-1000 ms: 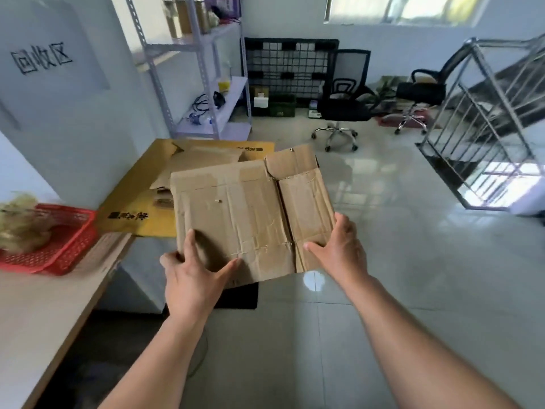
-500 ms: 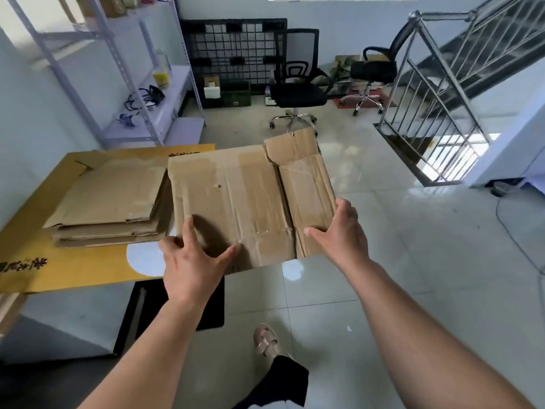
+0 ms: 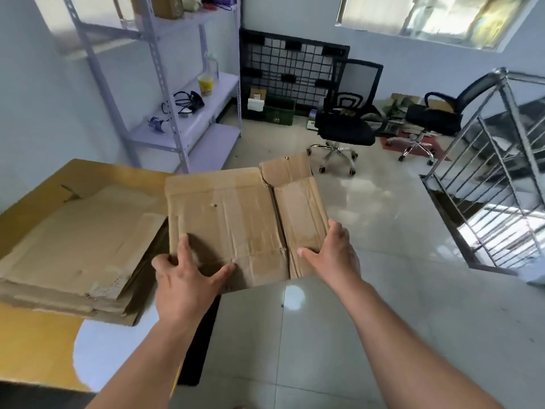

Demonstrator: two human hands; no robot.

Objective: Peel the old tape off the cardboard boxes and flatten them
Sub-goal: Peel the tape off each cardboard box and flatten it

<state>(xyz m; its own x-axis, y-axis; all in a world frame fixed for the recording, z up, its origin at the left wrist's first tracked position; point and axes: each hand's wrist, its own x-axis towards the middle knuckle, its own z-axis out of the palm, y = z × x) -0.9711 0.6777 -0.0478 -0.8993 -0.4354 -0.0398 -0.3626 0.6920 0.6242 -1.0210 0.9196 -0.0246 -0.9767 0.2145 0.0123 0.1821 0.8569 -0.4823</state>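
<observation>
Flattened box (image 3: 236, 219), centre of the frame, held roughly level in the air above the tiled floor (image 3: 383, 320), its left edge just beside a stack of flattened boxes (image 3: 79, 246) at mid left. The left hand (image 3: 185, 278) grips the near left corner: one of its fingers (image 3: 183, 246) and the spread thumb lie on top, the rest curl round the edge. The right hand (image 3: 333, 258) grips the near right edge, thumb on top and the other fingers wrapped below. A deep crease divides the wide left panel from the narrow right one; a small flap sticks out at the far end.

Risk, as judged: the narrow panel may hinge at the crease and sag or spring up once the right hand lets go, so the piece could land unevenly. The stack overhangs the near edge of the yellow sheet (image 3: 38, 343) beneath it, so another piece set down off-centre might tip it or slide to the floor.

Not determinable: the underside of the box and the fingers beneath it; whether pale strips on the top face are leftover tape or scuffing. The stack and sheet are cut off at the left border, and whether a bench carries them cannot be told.
</observation>
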